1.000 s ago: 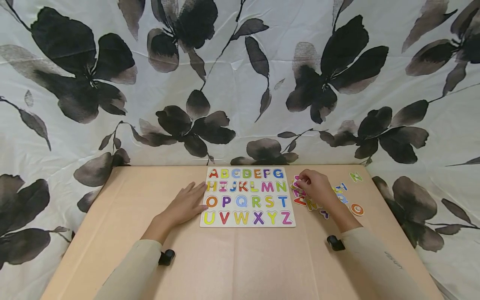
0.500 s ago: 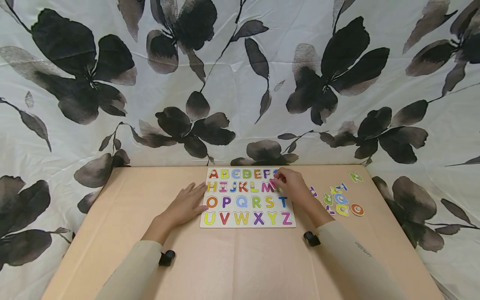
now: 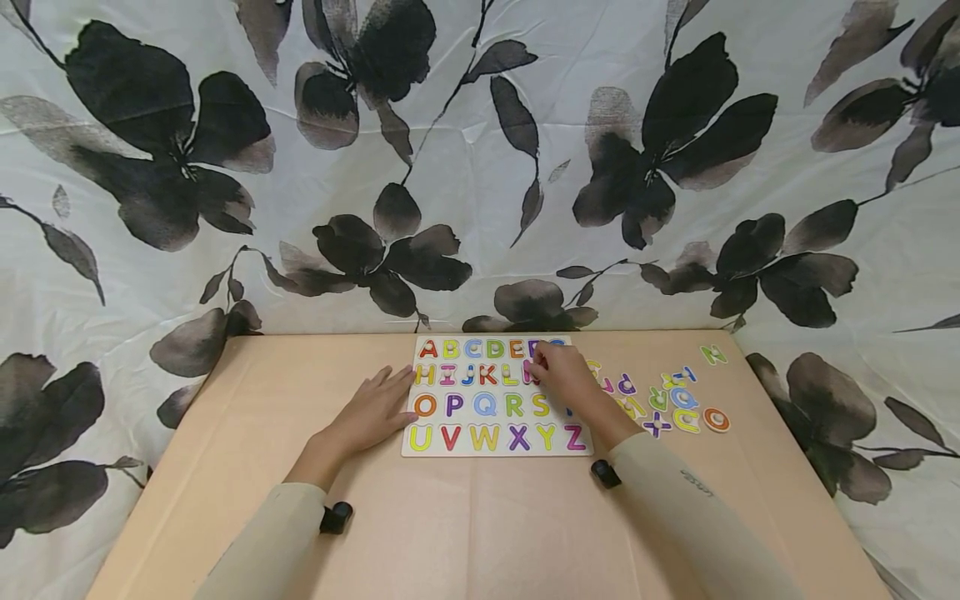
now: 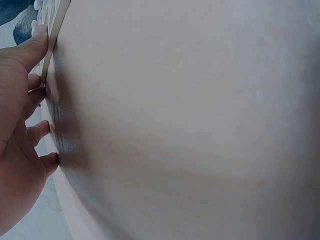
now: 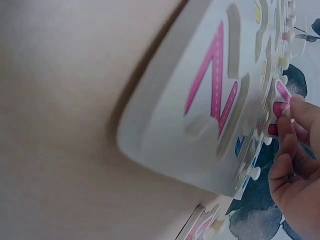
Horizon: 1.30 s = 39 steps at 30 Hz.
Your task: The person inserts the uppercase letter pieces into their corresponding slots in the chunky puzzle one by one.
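Note:
A white alphabet puzzle board (image 3: 495, 446) lies on the tan table, its slots filled with coloured letters. My left hand (image 3: 378, 404) rests flat on the table with straight fingers touching the board's left edge (image 4: 50, 45). My right hand (image 3: 558, 375) is over the board's right side, around the M and N slots. Its fingertips (image 5: 295, 112) pinch a pink letter piece (image 5: 279, 106) by its peg, right at the board's surface. The hand hides the slots beneath it. A pink Z (image 5: 215, 80) sits in the board's near corner.
Several loose letters (image 3: 660, 400) lie on the table right of the board, among them an orange O (image 3: 715, 419) and a green N (image 3: 712, 355). A flowered cloth (image 3: 480, 167) hangs behind and beside the table. Bare tabletop (image 3: 465, 525) lies in front.
My right hand left the loose letters at the right and moved left over the board with a pink piece. The left hand stayed put.

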Each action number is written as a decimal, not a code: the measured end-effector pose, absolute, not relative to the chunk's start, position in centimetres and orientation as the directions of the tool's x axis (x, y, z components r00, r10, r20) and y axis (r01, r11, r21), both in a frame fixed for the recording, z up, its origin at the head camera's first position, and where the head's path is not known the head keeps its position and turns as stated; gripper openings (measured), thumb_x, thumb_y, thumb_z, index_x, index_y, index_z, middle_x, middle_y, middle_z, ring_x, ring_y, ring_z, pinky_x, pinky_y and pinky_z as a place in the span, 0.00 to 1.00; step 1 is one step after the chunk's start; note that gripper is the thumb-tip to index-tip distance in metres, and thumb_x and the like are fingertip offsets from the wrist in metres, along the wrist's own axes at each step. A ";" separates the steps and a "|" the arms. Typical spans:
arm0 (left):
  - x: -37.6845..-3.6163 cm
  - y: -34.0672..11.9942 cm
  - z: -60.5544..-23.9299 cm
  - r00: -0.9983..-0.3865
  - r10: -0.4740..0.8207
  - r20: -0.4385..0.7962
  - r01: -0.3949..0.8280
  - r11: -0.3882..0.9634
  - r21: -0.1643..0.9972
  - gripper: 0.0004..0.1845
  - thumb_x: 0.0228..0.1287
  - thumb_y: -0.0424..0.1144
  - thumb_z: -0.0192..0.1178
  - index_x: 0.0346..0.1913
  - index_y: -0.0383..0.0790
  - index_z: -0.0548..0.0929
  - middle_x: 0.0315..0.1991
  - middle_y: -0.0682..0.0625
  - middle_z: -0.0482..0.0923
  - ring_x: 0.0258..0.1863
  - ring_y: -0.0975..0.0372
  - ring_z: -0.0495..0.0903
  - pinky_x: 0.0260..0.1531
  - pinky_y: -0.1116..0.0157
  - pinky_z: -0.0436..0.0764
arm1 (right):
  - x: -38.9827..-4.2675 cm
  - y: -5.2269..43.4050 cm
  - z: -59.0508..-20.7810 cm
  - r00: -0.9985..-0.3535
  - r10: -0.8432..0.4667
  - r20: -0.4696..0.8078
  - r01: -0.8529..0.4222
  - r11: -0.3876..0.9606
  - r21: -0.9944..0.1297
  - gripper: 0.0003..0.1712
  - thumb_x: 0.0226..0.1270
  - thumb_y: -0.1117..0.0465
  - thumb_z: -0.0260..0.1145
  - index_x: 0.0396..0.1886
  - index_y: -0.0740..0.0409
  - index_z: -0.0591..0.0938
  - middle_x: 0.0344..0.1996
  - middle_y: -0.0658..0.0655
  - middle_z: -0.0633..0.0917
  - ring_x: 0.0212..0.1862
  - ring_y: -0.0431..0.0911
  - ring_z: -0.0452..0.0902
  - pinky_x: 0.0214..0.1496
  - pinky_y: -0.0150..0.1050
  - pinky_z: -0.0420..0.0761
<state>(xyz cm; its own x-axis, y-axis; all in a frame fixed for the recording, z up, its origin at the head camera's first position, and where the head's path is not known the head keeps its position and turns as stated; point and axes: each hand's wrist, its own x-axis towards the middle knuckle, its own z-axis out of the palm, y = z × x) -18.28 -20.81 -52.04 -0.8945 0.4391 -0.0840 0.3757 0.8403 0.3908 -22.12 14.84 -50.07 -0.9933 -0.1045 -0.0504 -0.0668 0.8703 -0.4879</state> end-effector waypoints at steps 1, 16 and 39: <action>-18.3 -20.8 -52.0 -0.894 0.440 -0.084 0.376 0.840 0.391 0.42 0.71 0.53 0.64 0.81 0.40 0.61 0.82 0.44 0.57 0.82 0.39 0.50 0.77 0.34 0.51 | -22.0 14.7 -50.1 -0.994 -0.095 -0.059 -0.055 0.874 -0.483 0.13 0.71 0.50 0.71 0.35 0.51 0.79 0.26 0.52 0.80 0.34 0.46 0.76 0.32 0.33 0.75; -18.0 -21.0 -52.2 -0.891 0.448 -0.081 0.383 0.834 0.398 0.43 0.71 0.54 0.64 0.81 0.41 0.61 0.82 0.45 0.57 0.82 0.39 0.49 0.77 0.34 0.51 | -21.5 14.2 -50.0 -0.987 -0.060 -0.151 0.010 0.904 -0.427 0.12 0.71 0.51 0.72 0.39 0.54 0.83 0.29 0.54 0.80 0.37 0.46 0.77 0.32 0.31 0.77; -18.4 -20.4 -51.8 -0.904 0.416 -0.094 0.345 0.844 0.411 0.43 0.70 0.53 0.65 0.81 0.41 0.61 0.82 0.45 0.57 0.82 0.39 0.49 0.78 0.34 0.50 | -21.8 20.1 -49.1 -0.989 -0.150 0.003 -0.131 0.852 -0.508 0.10 0.73 0.55 0.69 0.46 0.56 0.84 0.34 0.54 0.83 0.38 0.48 0.76 0.40 0.38 0.79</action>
<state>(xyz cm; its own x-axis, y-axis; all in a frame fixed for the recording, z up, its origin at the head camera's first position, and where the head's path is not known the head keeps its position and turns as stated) -18.43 -20.42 -51.79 -0.9045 0.4161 -0.0940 0.3453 0.8436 0.4113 -21.78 20.06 -49.06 -0.9887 -0.1500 0.0029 -0.1307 0.8515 -0.5078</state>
